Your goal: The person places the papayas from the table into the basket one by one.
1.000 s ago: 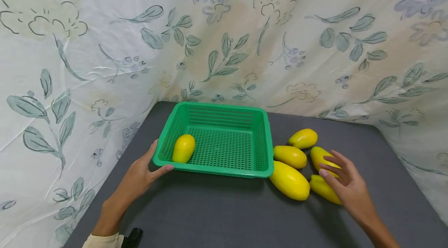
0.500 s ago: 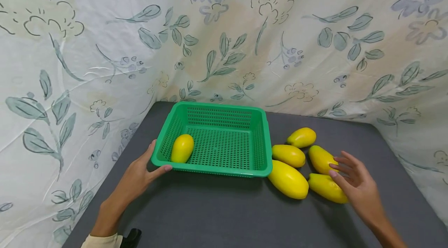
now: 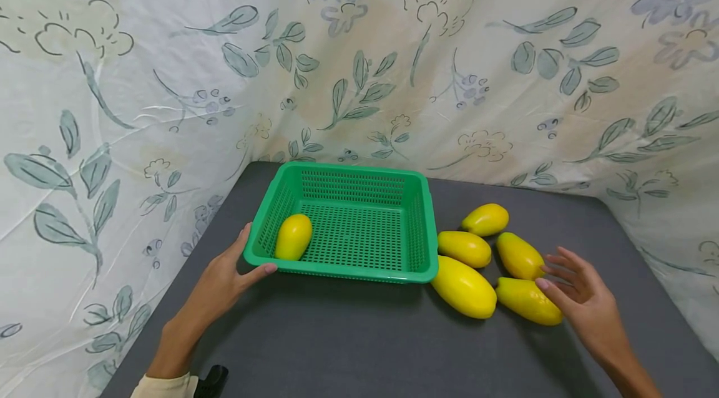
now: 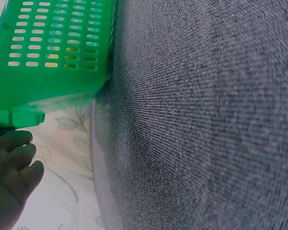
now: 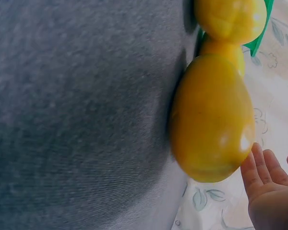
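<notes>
A green plastic basket [image 3: 359,276] with slotted walls sits on the dark grey table, tilted slightly in the head view. My left hand [image 3: 221,279] grips its near left corner, thumb along the front rim and fingers at the left side. One smooth yellow mango-like fruit [image 3: 294,237] lies inside at the left. Several more lie right of the basket. My right hand [image 3: 586,301] hovers beside the outermost two, a front yellow fruit [image 3: 528,301] and one behind it [image 3: 519,256]; its fingers are loosely bent with nothing held. In the right wrist view, fingertips [image 5: 257,153] overlap the nearest fruit's edge.
Left of those two are a large yellow fruit [image 3: 465,289] against the basket's right front corner, a smaller one [image 3: 464,249], and another at the back [image 3: 485,219]. Floral cloth [image 3: 359,73] hangs behind and along both sides of the grey table [image 3: 348,342].
My right hand has drawn back to the right, off the outer two fruits, uncovering more of them. My left hand stays on the basket, and the fruits have not visibly moved.
</notes>
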`<state>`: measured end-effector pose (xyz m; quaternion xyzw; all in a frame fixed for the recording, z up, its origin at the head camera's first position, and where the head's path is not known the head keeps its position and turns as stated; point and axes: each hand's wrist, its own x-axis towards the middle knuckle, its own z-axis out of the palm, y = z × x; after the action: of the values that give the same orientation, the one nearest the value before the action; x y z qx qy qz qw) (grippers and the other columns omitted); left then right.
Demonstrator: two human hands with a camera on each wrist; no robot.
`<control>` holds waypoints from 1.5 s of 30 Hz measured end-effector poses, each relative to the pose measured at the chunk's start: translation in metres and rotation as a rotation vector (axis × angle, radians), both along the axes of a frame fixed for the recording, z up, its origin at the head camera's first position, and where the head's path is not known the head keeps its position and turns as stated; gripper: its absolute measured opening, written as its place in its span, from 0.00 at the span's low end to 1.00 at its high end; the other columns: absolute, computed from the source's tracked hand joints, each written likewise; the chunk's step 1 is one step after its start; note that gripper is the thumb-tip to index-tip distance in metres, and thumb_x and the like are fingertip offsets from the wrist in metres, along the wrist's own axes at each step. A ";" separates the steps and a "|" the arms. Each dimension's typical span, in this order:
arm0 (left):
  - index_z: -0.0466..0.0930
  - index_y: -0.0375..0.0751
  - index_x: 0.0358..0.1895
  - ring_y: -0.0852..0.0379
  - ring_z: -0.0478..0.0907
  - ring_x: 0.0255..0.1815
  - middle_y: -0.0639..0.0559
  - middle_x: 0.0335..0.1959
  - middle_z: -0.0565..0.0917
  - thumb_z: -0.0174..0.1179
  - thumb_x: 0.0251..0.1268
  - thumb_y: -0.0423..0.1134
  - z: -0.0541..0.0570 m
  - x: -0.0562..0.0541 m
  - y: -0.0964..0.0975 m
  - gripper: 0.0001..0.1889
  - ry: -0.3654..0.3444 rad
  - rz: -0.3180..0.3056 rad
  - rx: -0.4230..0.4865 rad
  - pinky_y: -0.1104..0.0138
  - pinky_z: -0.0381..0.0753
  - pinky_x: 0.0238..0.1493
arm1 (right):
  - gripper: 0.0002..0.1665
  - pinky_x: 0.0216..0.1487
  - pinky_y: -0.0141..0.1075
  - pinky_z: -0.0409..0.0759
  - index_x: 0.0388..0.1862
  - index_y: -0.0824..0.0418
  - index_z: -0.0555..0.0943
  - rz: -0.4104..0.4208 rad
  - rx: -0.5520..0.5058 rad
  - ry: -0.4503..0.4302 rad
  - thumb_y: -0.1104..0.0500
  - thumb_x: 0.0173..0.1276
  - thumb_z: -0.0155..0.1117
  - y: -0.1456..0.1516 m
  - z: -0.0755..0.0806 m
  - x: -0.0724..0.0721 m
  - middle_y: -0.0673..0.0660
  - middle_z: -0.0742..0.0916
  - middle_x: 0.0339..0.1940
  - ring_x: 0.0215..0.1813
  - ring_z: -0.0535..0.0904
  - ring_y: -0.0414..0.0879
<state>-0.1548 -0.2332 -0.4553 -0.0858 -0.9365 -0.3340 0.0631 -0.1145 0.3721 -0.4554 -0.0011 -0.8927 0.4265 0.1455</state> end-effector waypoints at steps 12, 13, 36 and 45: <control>0.42 0.43 0.88 0.29 0.62 0.81 0.33 0.84 0.58 0.69 0.72 0.57 0.000 -0.001 0.000 0.55 0.003 -0.014 0.014 0.33 0.66 0.74 | 0.54 0.51 0.14 0.70 0.90 0.48 0.50 -0.044 0.002 -0.125 0.47 0.76 0.71 0.005 -0.014 0.003 0.71 0.70 0.78 0.66 0.72 0.44; 0.42 0.43 0.88 0.29 0.62 0.81 0.33 0.84 0.58 0.68 0.72 0.57 0.000 -0.001 0.000 0.55 0.003 -0.015 0.015 0.33 0.66 0.74 | 0.55 0.57 0.18 0.72 0.90 0.48 0.49 -0.048 -0.006 -0.144 0.47 0.76 0.71 0.005 -0.015 0.003 0.72 0.69 0.79 0.69 0.72 0.51; 0.41 0.42 0.88 0.29 0.58 0.83 0.33 0.86 0.54 0.68 0.72 0.58 0.000 0.000 -0.001 0.56 -0.036 -0.006 0.025 0.32 0.62 0.75 | 0.65 0.46 0.39 0.81 0.85 0.68 0.52 -0.015 0.076 -0.442 0.34 0.69 0.74 0.012 -0.024 -0.008 0.78 0.63 0.79 0.67 0.72 0.72; 0.39 0.43 0.88 0.29 0.57 0.83 0.34 0.86 0.54 0.68 0.72 0.59 -0.001 -0.001 -0.001 0.56 -0.052 -0.008 0.026 0.31 0.62 0.75 | 0.61 0.49 0.39 0.77 0.85 0.64 0.57 0.031 0.111 -0.444 0.35 0.69 0.75 0.015 -0.025 -0.005 0.78 0.62 0.79 0.66 0.70 0.67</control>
<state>-0.1561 -0.2346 -0.4558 -0.0803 -0.9331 -0.3484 0.0385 -0.1197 0.3873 -0.4808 -0.0734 -0.9248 0.3683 -0.0612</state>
